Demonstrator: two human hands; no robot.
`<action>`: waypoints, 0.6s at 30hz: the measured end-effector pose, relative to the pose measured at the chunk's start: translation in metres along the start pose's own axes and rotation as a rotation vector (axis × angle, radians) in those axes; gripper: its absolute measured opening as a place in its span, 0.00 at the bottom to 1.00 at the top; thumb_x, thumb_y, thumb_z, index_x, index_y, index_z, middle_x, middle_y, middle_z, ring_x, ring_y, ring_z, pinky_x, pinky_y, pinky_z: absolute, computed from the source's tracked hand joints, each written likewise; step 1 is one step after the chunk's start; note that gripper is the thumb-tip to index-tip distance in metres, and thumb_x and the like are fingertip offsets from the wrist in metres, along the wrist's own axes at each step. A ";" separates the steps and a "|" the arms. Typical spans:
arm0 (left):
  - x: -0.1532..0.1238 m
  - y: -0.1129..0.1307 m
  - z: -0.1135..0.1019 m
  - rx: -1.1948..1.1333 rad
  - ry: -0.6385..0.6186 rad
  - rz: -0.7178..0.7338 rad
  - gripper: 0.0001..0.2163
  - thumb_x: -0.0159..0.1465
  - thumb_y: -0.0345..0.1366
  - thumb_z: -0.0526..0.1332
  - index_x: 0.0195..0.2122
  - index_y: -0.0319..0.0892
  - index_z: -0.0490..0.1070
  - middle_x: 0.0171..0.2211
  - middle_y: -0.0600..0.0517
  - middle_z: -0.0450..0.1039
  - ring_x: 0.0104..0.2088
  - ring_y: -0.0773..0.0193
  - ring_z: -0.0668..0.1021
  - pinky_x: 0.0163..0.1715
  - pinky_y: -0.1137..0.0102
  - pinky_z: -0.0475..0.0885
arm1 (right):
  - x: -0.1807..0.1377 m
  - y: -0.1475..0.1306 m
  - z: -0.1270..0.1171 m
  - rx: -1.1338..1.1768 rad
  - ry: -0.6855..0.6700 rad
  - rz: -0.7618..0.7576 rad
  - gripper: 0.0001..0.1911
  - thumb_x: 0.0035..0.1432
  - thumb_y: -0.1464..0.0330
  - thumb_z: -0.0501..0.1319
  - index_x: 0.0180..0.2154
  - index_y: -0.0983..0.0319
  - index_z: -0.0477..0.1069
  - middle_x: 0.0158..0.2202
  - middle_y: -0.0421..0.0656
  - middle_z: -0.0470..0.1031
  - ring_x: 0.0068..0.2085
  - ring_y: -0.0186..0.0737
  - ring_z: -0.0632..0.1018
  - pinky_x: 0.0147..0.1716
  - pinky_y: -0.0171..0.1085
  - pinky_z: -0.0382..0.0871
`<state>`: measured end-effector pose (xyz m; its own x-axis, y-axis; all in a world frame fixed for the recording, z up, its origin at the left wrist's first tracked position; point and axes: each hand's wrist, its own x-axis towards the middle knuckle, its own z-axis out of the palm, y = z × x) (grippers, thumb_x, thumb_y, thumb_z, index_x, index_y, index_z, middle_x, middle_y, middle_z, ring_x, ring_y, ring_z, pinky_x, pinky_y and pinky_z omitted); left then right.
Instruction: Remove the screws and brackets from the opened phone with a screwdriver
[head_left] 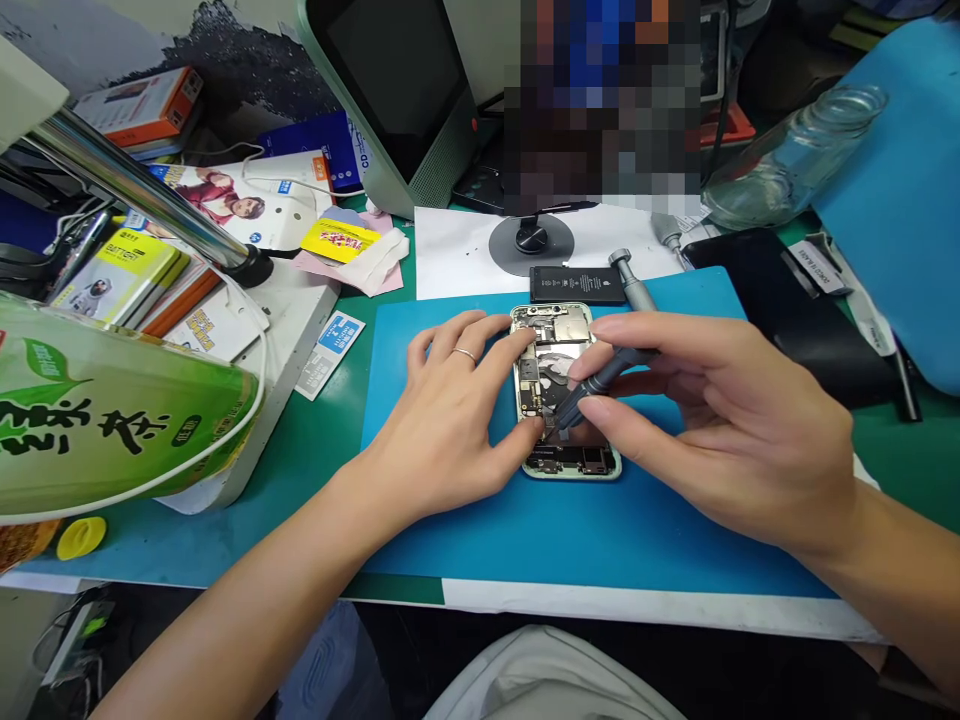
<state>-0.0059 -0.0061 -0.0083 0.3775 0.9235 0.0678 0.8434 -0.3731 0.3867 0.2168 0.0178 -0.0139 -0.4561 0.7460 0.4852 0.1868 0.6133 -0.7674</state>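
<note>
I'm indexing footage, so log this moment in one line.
left hand: touching opened smartphone | right hand: holding screwdriver, tip at smartphone's interior | under smartphone: blue mat | beyond: black battery

Mat (480, 545) is showing blue; table (330, 430) around it is showing green. Open phone (555, 370) is showing a pale mint rim, black and silver inside. Screwdriver (596, 385) is looking dark grey. Far battery (574, 285) is carrying white print on black. Near-left cap (81, 538) is showing yellow.

1 opened phone (529, 372) | 1 loose battery (576, 285) | 1 glass jar (787, 165)
</note>
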 end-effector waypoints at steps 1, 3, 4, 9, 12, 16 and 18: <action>0.000 0.000 0.000 0.001 0.000 0.000 0.29 0.70 0.44 0.61 0.70 0.44 0.62 0.71 0.44 0.62 0.73 0.46 0.60 0.70 0.48 0.53 | 0.000 0.000 0.000 -0.001 -0.001 0.001 0.40 0.57 0.80 0.68 0.65 0.44 0.67 0.58 0.37 0.76 0.50 0.33 0.82 0.46 0.32 0.87; 0.000 0.000 0.000 0.002 -0.002 -0.001 0.29 0.69 0.44 0.61 0.70 0.44 0.62 0.71 0.44 0.62 0.73 0.46 0.60 0.70 0.48 0.53 | 0.000 0.000 0.000 -0.006 -0.001 -0.003 0.40 0.57 0.80 0.69 0.65 0.44 0.67 0.59 0.36 0.76 0.50 0.33 0.82 0.46 0.32 0.87; 0.000 0.000 0.000 0.002 -0.001 -0.002 0.29 0.69 0.44 0.61 0.70 0.44 0.62 0.71 0.44 0.62 0.73 0.46 0.60 0.70 0.48 0.53 | 0.000 0.000 0.000 -0.010 0.001 -0.007 0.40 0.57 0.80 0.69 0.65 0.45 0.67 0.59 0.36 0.76 0.50 0.33 0.82 0.46 0.32 0.87; 0.001 0.000 0.000 0.002 0.004 0.000 0.28 0.70 0.44 0.61 0.70 0.44 0.62 0.71 0.44 0.62 0.73 0.44 0.61 0.70 0.48 0.54 | -0.001 -0.001 0.000 -0.032 0.013 -0.029 0.39 0.57 0.79 0.69 0.65 0.44 0.67 0.59 0.37 0.76 0.50 0.34 0.83 0.47 0.34 0.87; 0.001 0.000 0.000 0.002 0.006 0.003 0.28 0.70 0.44 0.61 0.70 0.44 0.62 0.71 0.44 0.62 0.72 0.44 0.61 0.69 0.48 0.54 | -0.001 0.000 0.000 -0.046 -0.006 -0.060 0.43 0.57 0.80 0.69 0.67 0.42 0.65 0.58 0.35 0.76 0.50 0.32 0.82 0.50 0.32 0.86; 0.000 0.000 0.000 0.002 0.009 0.000 0.28 0.70 0.44 0.61 0.70 0.44 0.63 0.72 0.44 0.62 0.73 0.45 0.60 0.70 0.48 0.53 | -0.001 0.002 0.000 -0.048 -0.015 -0.073 0.44 0.56 0.81 0.68 0.68 0.43 0.65 0.57 0.35 0.75 0.51 0.31 0.81 0.51 0.30 0.85; 0.000 0.000 0.000 0.001 0.008 -0.001 0.28 0.70 0.44 0.61 0.70 0.44 0.63 0.72 0.45 0.62 0.73 0.45 0.60 0.70 0.48 0.53 | -0.001 0.002 -0.001 -0.042 -0.033 -0.074 0.43 0.56 0.80 0.69 0.68 0.44 0.65 0.57 0.35 0.76 0.51 0.31 0.81 0.51 0.30 0.86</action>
<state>-0.0058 -0.0059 -0.0088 0.3738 0.9245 0.0746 0.8440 -0.3724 0.3861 0.2182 0.0187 -0.0157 -0.4981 0.6895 0.5258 0.1874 0.6776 -0.7111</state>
